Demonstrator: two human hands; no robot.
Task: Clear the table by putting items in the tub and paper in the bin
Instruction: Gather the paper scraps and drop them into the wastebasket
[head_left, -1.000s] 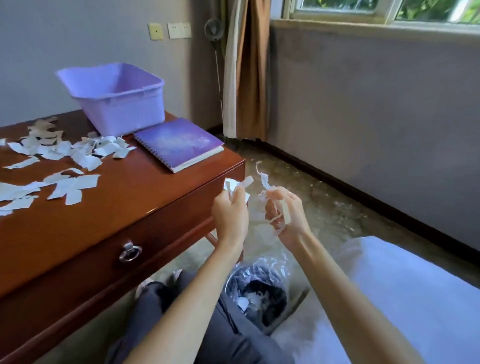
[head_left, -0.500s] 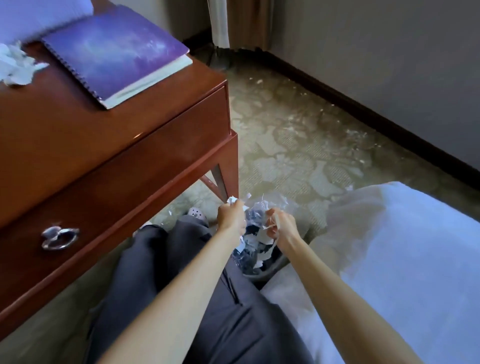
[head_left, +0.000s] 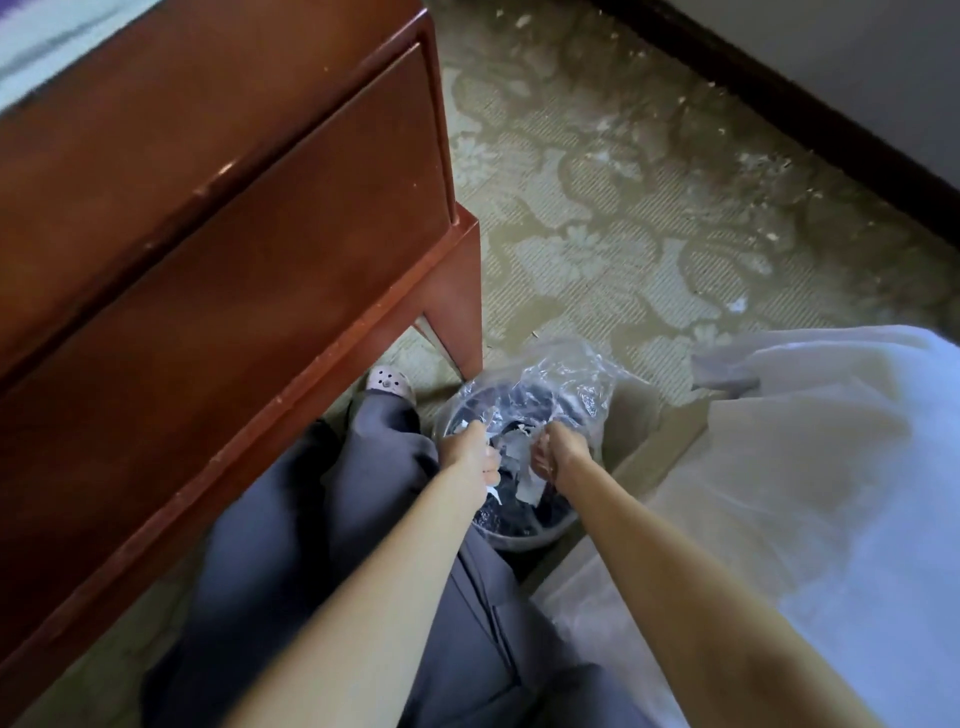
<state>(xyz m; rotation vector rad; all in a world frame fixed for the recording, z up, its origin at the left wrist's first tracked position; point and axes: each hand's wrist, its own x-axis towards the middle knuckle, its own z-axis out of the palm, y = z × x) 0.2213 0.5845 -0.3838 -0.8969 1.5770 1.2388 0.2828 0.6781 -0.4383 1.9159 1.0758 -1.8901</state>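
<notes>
Reaching down past your grey trousers (head_left: 332, 525), both hands have dropped from bench height a second ago to the mouth of the bin (head_left: 522, 543). Your left hand (head_left: 470, 456), at the near-left of the bin's opening, has its fingers curled round white paper scraps (head_left: 511, 451). Your right hand (head_left: 557, 453), at the near-right, is curled too, but I cannot tell whether it grips any paper. More torn pieces lie inside the bin below your hands.

In my judgement this handful is at the point of release. A second ago the bench top carried many more scraps, a notebook and the tub, so several trips are left.

The clear liner (head_left: 558, 371) stands up crumpled along the bin's far rim and may catch falling pieces. Your shoe (head_left: 387, 383) sits just left of the bin, and the corner leg of the bench (head_left: 208, 234) stands just beyond it. The bed (head_left: 779, 493) crowds the bin's right side. Beyond the bin, the patterned carpet (head_left: 597, 218) is flecked with pale bits.
</notes>
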